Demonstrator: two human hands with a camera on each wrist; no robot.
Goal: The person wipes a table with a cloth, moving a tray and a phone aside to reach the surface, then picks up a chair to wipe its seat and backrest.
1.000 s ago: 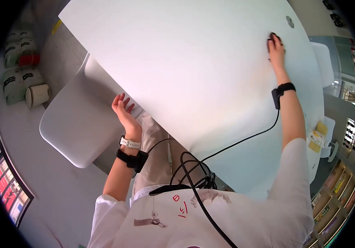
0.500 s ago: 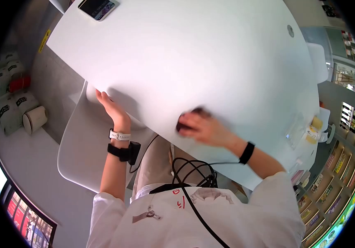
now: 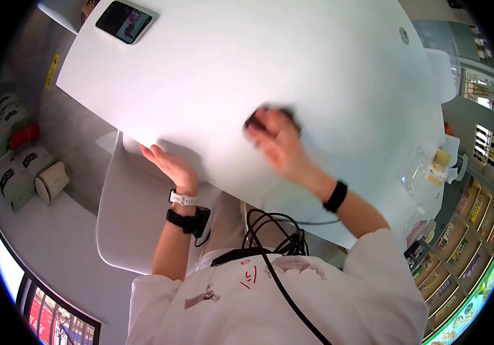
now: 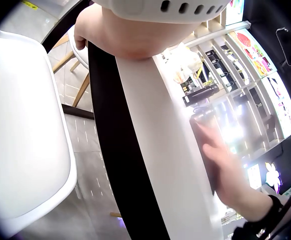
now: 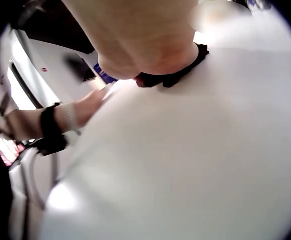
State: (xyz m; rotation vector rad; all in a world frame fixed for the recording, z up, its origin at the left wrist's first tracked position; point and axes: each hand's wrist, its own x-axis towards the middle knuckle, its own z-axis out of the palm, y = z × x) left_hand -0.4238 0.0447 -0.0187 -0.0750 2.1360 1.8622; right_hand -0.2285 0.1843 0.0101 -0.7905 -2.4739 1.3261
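Observation:
A dark cloth-like bundle [image 3: 288,115] lies on the white table [image 3: 212,69], blurred by motion, with the right hand [image 3: 278,141] curled over it. In the right wrist view, dark crumpled edges of the bundle [image 5: 173,79] stick out under the right hand [image 5: 145,55] against the tabletop. At the near left table edge is the left hand [image 3: 172,168], its fingers extended and holding nothing visible. The left wrist view shows the left hand [image 4: 120,32] at the table's edge, most of its fingers hidden, and the right hand [image 4: 225,172] farther along the table.
A phone [image 3: 125,22] lies at the table's far left. A white chair [image 3: 137,213] stands by the left edge. Clear packaging [image 3: 413,172] and a yellow item [image 3: 442,157] are at the right. Black cable coils [image 3: 278,230] hang at the person's waist.
The right hand first moved from the far right of the table toward the near middle with the dark bundle, then slightly away from the body. The left hand came to the table edge.

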